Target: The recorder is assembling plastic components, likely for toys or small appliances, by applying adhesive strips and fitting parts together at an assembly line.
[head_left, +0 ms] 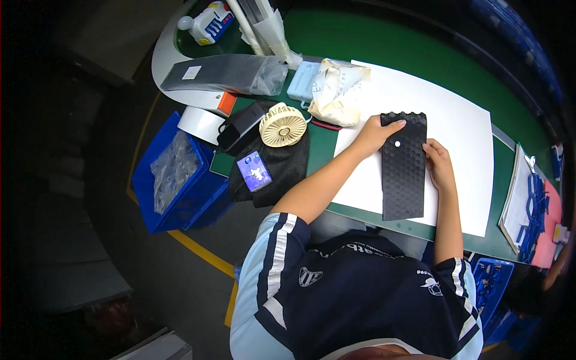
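Hidden: clear bags in the blue plastic crate blur together; the right rim is dark.
Surface: white rectangular sheet on a green workbench.
Around: cream round handheld fan left of the sheet.
Left hand: fingers flat on the black honeycomb-textured rubber panel, top-left corner.
Right hand: fingers curled against the panel's right edge, mid-sheet.

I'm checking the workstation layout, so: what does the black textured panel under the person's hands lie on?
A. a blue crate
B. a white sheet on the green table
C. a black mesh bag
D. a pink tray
B: the black textured panel lies flat on the white sheet spread over the green table, with the left hand and right hand on its edges.
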`<action>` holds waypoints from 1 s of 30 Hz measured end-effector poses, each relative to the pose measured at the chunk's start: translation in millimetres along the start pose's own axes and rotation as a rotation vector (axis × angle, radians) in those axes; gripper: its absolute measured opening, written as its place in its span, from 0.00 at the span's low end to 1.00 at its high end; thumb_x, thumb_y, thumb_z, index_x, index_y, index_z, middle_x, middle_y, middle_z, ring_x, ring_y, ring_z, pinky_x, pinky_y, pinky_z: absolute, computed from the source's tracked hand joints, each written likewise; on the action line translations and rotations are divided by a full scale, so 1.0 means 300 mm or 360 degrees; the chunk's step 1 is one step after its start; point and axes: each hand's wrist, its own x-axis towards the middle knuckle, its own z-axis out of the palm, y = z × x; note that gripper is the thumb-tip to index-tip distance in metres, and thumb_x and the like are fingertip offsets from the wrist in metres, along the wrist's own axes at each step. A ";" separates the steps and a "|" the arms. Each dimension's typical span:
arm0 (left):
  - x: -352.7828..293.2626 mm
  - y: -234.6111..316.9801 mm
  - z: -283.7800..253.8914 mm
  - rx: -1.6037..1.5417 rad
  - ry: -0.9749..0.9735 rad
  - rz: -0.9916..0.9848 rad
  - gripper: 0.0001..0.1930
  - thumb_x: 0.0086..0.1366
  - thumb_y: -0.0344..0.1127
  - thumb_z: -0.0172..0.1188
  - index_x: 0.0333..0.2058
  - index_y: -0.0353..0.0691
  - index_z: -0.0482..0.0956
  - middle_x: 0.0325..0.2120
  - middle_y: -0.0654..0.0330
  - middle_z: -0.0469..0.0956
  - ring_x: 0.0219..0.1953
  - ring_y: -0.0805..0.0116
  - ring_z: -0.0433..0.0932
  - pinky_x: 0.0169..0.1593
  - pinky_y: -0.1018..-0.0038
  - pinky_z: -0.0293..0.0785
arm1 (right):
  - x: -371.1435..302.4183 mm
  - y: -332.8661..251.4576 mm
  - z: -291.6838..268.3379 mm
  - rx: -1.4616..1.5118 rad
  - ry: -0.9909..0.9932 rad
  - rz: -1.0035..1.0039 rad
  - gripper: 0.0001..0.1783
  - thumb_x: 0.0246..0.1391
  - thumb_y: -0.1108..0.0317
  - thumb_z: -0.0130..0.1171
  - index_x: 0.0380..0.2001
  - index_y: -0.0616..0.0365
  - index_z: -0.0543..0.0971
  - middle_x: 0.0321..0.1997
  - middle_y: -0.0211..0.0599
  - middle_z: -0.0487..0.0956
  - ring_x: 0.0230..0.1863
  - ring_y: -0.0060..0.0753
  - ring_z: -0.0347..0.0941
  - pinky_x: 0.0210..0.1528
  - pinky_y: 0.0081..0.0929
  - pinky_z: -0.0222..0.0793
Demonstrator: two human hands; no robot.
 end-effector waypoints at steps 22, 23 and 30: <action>0.067 -0.130 -0.046 0.0796 0.0092 -0.0072 0.28 0.49 0.57 0.58 0.29 0.30 0.74 0.26 0.45 0.77 0.32 0.56 0.77 0.35 0.67 0.70 | 0.367 -0.308 0.661 -0.0622 -0.0722 -0.0797 0.09 0.47 0.78 0.47 0.34 0.68 0.72 0.32 0.36 0.75 0.35 0.25 0.72 0.38 0.21 0.68; 0.081 -0.153 -0.038 0.0861 -0.0034 0.0289 0.26 0.55 0.51 0.54 0.38 0.30 0.71 0.36 0.42 0.74 0.42 0.53 0.74 0.42 0.66 0.69 | 0.443 -0.280 0.723 -0.0498 -0.0833 -0.0694 0.10 0.47 0.78 0.47 0.34 0.69 0.73 0.32 0.38 0.75 0.33 0.27 0.73 0.37 0.21 0.69; 0.111 -0.273 -0.028 0.1182 -0.0065 0.0393 0.24 0.62 0.43 0.44 0.53 0.36 0.59 0.53 0.47 0.61 0.55 0.52 0.60 0.55 0.67 0.57 | 0.806 -0.055 1.036 -0.1023 -0.0809 -0.0166 0.06 0.46 0.79 0.47 0.27 0.68 0.73 0.21 0.40 0.75 0.19 0.31 0.72 0.21 0.26 0.71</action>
